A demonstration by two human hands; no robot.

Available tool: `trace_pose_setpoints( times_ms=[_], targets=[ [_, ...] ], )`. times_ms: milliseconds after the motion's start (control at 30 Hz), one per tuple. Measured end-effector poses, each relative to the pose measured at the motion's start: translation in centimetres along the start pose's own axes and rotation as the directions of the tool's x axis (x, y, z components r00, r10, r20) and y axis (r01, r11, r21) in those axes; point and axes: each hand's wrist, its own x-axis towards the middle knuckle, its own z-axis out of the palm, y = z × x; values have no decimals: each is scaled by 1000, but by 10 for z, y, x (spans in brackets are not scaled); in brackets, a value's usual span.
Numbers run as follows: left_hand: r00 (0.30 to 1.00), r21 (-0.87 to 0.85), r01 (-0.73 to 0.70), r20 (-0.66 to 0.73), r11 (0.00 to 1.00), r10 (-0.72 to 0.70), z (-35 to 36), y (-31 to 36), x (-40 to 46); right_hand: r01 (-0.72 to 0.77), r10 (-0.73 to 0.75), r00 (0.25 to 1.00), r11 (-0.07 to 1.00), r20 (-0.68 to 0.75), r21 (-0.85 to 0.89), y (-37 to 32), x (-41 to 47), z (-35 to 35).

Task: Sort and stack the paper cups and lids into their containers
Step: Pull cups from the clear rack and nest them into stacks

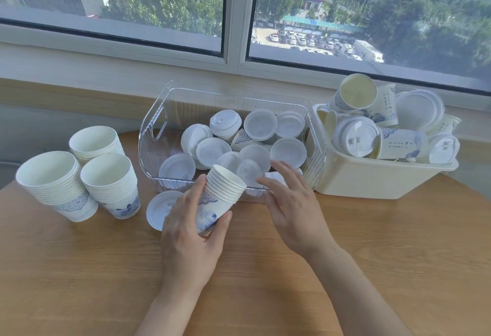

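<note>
My left hand (190, 232) grips a tilted stack of white paper cups with blue print (219, 193), its mouth facing the clear bin. My right hand (291, 210) hovers open just right of that stack, fingers spread, holding nothing. The clear plastic bin (156, 133) behind holds several white lids and a cup or two. A cream tub (372, 179) at the right is heaped with capped cups and loose lids. Three cup stacks (79, 173) stand at the left. One lid (159, 209) lies on the table beside my left hand.
The wooden table (372, 256) has a rounded far edge near the window sill (106, 70). The clear bin and cream tub stand side by side, touching, against the sill.
</note>
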Motion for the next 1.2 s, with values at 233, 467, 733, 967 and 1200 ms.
trace_pose_setpoints(
  times_ms=[233, 467, 733, 967, 1200],
  targets=[
    [995, -19, -71, 75, 997, 73, 5, 2, -4, -111, 124, 991, 964, 40, -243, -10, -19, -5],
    [996, -23, -51, 71, 998, 53, 3, 1, -2, -67, 91, 990, 976, 108, -209, -18, -7, 9],
    [996, -15, -41, 78, 999, 42, 2, 2, -3, -86, 111, 987, 976, 118, -200, -17, 0, 7],
    [996, -19, -43, 78, 999, 44, 2, 2, -2, -66, 72, 994, 994, 77, -82, -11, 9, 6],
    [996, -19, -48, 80, 999, 49, 1, 2, -2, -144, 143, 980, 990, -136, 5, -11, 3, 0]
  ],
)
